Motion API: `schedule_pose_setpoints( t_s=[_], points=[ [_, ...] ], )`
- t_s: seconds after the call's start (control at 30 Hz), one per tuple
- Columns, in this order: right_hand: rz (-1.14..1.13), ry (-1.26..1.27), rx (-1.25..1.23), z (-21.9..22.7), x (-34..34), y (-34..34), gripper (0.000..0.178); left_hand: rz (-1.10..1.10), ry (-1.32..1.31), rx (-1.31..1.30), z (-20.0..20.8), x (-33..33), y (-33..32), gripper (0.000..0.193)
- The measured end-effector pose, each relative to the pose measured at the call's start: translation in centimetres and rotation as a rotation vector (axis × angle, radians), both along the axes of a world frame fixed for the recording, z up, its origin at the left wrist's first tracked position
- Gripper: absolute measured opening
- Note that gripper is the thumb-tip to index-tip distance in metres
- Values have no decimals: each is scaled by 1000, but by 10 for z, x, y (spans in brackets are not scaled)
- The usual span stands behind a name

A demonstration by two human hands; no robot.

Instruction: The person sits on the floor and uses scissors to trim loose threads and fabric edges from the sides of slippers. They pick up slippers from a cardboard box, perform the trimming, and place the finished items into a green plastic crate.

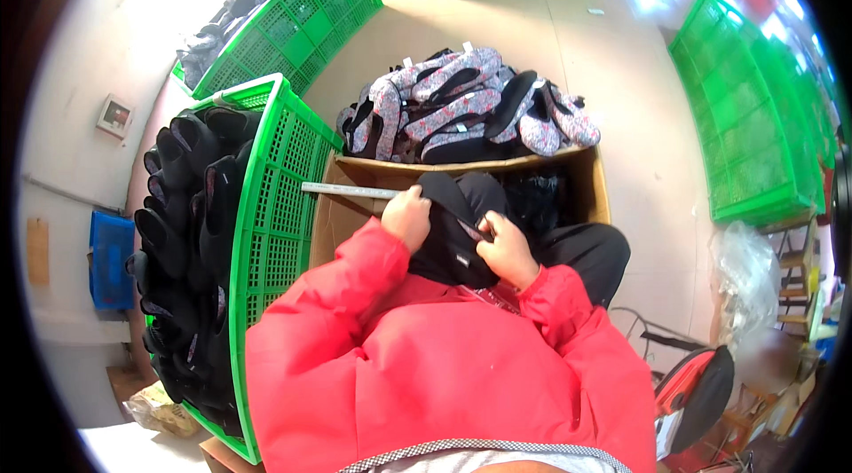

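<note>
In my lap, over my black trousers, lies a black cloth shoe [454, 205], hard to tell apart from the dark trousers behind it. My left hand [408, 219] is closed at its left side and grips a thin grey ruler-like strip [348, 190], which sticks out to the left. Whether that hand also holds the shoe I cannot tell. With bent fingers, my right hand [506, 248] pinches the right edge of the shoe near its opening. A cardboard box [589, 193] stands open just beyond my knees, with dark things inside.
Patterned grey-and-red shoes [457, 107] are heaped behind the box. At my left, a green crate [282, 131] holds many black shoes [182, 207]; another green crate [293, 29] with shoes stands behind it. Green crates [741, 109] are stacked at the right, near a clear plastic bag [745, 282].
</note>
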State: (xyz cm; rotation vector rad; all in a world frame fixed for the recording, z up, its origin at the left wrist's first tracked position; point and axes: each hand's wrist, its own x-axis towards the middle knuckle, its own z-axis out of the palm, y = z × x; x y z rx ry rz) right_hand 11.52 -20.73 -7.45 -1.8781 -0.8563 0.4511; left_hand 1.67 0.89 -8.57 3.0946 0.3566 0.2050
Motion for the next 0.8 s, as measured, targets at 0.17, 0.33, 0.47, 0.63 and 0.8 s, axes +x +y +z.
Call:
schedule_pose_setpoints(
  t_s=[0.17,0.33,0.47,0.63,0.8],
  points=[
    [23,574,300,-11,9,-12,13,277,-667,-851,40,-35,-21,12],
    [350,807,341,-2,18,-13,20,485,-1081,-1689,47,-60,-15,41],
    [621,896,241,-16,22,-19,22,204,-884,-2215,113,-85,-50,55],
    [647,975,159,-15,0,-8,21,158,-1205,-2071,114,-116,-87,57],
    [672,834,173,-7,-27,-7,18,171,-1311,-1873,115,-139,-109,50]
  ],
)
